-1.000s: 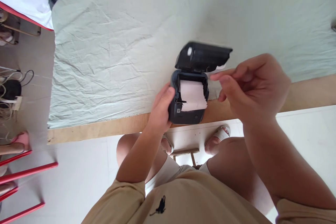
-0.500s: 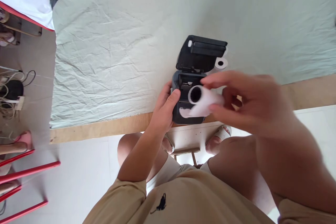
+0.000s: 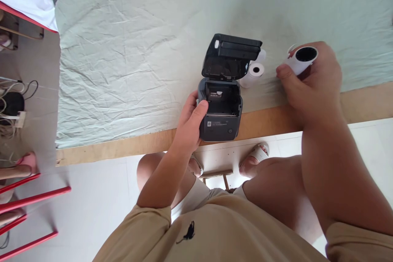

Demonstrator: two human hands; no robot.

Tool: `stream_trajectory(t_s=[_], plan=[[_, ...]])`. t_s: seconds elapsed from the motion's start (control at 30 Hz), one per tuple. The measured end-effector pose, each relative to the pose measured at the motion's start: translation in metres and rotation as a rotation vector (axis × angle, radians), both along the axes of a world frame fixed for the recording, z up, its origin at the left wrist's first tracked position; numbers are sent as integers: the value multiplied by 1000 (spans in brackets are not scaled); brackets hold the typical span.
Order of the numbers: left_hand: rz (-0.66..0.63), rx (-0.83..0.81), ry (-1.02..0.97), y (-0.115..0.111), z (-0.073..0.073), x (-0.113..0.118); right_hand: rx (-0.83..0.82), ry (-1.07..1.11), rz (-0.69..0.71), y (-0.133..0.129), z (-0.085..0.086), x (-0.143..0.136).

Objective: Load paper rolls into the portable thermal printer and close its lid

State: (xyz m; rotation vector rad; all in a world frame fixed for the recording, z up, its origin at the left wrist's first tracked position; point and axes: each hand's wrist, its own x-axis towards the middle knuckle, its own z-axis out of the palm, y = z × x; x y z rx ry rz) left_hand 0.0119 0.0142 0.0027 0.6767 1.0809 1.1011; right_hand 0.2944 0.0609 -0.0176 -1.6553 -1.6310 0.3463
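Note:
My left hand [image 3: 192,125] grips the left side of a dark grey portable printer [image 3: 219,127] at the table's front edge. The printer's black lid [image 3: 231,55] stands swung open on the far side, and no roll sits in its compartment. Off to the right, my right hand [image 3: 313,86] is closed around a white paper roll [image 3: 297,64], its dark hollow core facing up. A smaller white roll [image 3: 255,70] rests on the cloth just right of the printer, with another white piece partly hidden behind the lid.
A pale green cloth [image 3: 129,57] covers the table, with a bare wooden edge [image 3: 116,149] in front. At the far left are part of another person, red metal legs [image 3: 37,199], and tangled cables [image 3: 9,120] with a power strip on the floor.
My right hand has carried the white roll from over the printer to the right, above the cloth. The printer's compartment is now uncovered. My left hand keeps its hold.

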Motion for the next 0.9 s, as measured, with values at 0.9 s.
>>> stream_trajectory(t_s=[0.9], plan=[[3, -8, 8, -2, -1, 0, 7, -35, 236, -15, 6, -66]])
